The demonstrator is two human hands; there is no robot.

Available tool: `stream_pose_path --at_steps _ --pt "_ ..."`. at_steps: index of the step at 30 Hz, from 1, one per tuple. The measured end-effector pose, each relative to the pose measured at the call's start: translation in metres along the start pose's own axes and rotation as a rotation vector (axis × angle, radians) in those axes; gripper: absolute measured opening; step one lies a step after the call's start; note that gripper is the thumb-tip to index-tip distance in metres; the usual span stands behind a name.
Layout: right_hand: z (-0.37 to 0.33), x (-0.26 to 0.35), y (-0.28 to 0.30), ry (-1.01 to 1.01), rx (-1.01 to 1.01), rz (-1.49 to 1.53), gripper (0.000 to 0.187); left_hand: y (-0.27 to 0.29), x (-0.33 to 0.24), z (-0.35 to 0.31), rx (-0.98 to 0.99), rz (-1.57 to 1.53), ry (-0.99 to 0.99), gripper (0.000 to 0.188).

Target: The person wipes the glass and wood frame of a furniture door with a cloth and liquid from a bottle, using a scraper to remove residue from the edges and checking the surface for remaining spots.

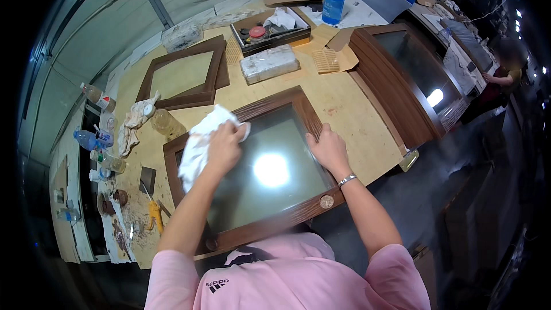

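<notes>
A brown wooden-framed glass cabinet door lies flat on the worktable in front of me, with a bright light reflected in its pane. My left hand is closed on a white cloth, which is bunched over the upper left corner of the frame and the glass. My right hand rests at the right side of the frame, its fingers curled around the wooden edge.
Beyond lie brown frames, a white wrapped block, a box of odds and ends and a blue bottle. Stacked glazed doors stand right. Bottles and a yellow-handled tool lie left. A person is far right.
</notes>
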State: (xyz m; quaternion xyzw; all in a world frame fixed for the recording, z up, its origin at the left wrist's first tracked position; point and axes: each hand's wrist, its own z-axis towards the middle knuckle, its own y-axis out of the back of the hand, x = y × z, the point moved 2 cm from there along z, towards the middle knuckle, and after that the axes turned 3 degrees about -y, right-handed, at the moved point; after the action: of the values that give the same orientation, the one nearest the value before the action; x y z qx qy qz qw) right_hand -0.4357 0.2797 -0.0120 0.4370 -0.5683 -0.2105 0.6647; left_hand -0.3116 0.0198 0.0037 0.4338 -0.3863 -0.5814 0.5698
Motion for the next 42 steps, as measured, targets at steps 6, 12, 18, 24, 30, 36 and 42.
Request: stream_pose_path --at_steps 6,12,18,24,30,36,42 --pt "0.000 -0.005 0.005 -0.013 -0.002 -0.019 0.046 0.005 0.017 -0.003 0.159 0.041 0.006 0.047" --pt "-0.001 0.001 0.003 -0.017 0.032 -0.010 0.047 -0.011 -0.009 0.024 0.021 -0.023 -0.072 0.047" --pt "-0.001 -0.004 0.008 -0.037 0.014 -0.001 0.046 0.014 0.021 -0.029 0.078 -0.004 0.068 0.047" --pt "-0.002 -0.001 0.003 -0.056 0.030 -0.016 0.047 0.035 -0.083 -0.082 0.282 -0.371 -0.090 0.027" --pt "0.002 -0.003 -0.001 -0.021 -0.019 -0.027 0.048 0.050 0.014 -0.070 0.172 -0.168 0.228 0.023" --pt "0.002 -0.006 0.003 -0.065 0.027 -0.020 0.049 0.083 -0.066 -0.138 0.439 -0.442 -0.271 0.046" --pt "0.004 0.007 0.006 -0.100 0.083 -0.081 0.049 0.062 -0.087 -0.112 0.359 -0.418 -0.377 0.051"
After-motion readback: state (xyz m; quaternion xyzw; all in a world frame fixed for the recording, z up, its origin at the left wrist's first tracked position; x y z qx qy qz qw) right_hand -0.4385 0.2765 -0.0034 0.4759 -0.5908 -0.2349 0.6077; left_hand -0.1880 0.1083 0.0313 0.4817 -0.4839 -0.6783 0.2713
